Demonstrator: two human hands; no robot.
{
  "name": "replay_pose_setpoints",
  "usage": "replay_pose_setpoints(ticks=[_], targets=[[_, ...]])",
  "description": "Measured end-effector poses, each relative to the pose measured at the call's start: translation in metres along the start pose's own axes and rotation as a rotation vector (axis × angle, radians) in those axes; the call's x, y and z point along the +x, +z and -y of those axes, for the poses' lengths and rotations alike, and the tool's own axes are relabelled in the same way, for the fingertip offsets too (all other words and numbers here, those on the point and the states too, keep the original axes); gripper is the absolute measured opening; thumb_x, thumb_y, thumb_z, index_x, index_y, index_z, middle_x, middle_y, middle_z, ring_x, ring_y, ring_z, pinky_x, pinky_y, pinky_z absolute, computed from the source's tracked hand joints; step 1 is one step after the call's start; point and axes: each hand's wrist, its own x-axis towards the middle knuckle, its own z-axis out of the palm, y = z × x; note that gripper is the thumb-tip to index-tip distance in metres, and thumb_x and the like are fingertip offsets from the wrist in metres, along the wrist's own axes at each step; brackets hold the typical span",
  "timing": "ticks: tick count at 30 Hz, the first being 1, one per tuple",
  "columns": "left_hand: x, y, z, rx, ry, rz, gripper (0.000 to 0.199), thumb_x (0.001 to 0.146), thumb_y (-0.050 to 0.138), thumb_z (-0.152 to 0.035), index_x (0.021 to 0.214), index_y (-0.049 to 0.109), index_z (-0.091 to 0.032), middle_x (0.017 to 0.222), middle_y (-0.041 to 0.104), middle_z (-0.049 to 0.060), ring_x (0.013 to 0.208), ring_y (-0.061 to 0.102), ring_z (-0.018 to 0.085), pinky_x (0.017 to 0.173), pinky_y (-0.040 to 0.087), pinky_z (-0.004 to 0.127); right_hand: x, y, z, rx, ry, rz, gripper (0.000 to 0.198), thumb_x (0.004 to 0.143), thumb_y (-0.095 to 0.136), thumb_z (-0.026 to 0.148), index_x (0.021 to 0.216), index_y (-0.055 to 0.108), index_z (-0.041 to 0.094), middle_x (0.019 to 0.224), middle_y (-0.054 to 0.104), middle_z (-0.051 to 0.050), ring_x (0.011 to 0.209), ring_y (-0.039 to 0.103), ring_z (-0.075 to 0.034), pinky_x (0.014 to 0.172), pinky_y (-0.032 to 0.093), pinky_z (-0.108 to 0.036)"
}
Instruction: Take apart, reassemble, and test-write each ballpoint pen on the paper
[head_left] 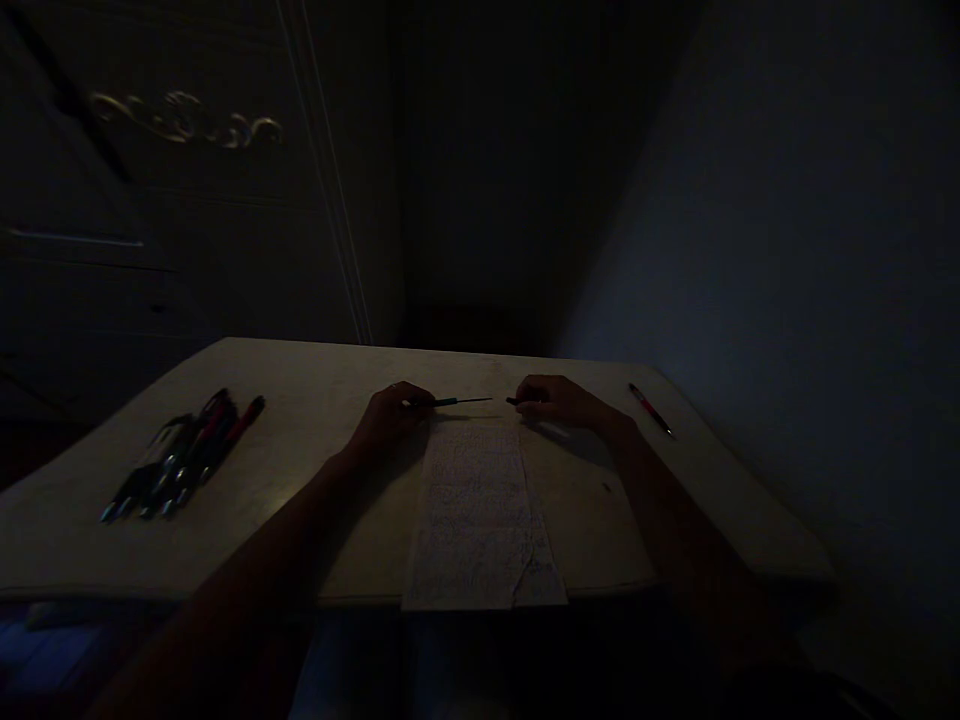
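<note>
My left hand (390,412) is closed on a pen part (445,402), dark blue, with a thin refill (476,400) sticking out to the right. Across a small gap, my right hand (556,402) pinches a short dark pen piece (511,401), its end facing the refill tip. The two pieces are apart, and both hands are low over the far half of the table. Below them lies a written sheet of paper (472,510), creased or torn along its right side. Dim light hides the finer details of both pieces.
The pale table (337,370) has a bunch of several pens (184,455) on its left. A red and dark pen (651,410) lies at the right, and a tiny dark bit (607,487) near my right forearm. A wall (787,300) rises on the right, ornamented furniture (187,120) on the left.
</note>
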Motion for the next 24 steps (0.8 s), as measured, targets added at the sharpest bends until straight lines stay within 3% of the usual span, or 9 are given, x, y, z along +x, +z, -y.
replay_pose_setpoints(ticks=[8, 24], targets=[[0.002, 0.003, 0.007, 0.025, 0.015, -0.014, 0.013, 0.076, 0.068, -0.024, 0.086, 0.076, -0.023, 0.094, 0.075, 0.008, 0.087, 0.068, 0.025, 0.084, 0.055, 0.041, 0.010, 0.017, 0.001, -0.003, -0.105, -0.096, 0.013, 0.088, 0.067, 0.021, 0.099, 0.073, 0.019, 0.100, 0.076, -0.007, 0.089, 0.069, -0.020, 0.083, 0.051, -0.034], [0.000, 0.003, 0.003, 0.031, 0.014, -0.021, 0.014, 0.078, 0.066, -0.025, 0.088, 0.076, -0.022, 0.096, 0.075, 0.009, 0.087, 0.068, 0.024, 0.083, 0.055, 0.040, 0.011, 0.019, -0.004, -0.028, -0.166, -0.178, 0.013, 0.085, 0.069, 0.020, 0.097, 0.075, 0.020, 0.102, 0.077, -0.008, 0.094, 0.070, -0.022, 0.089, 0.053, -0.039]])
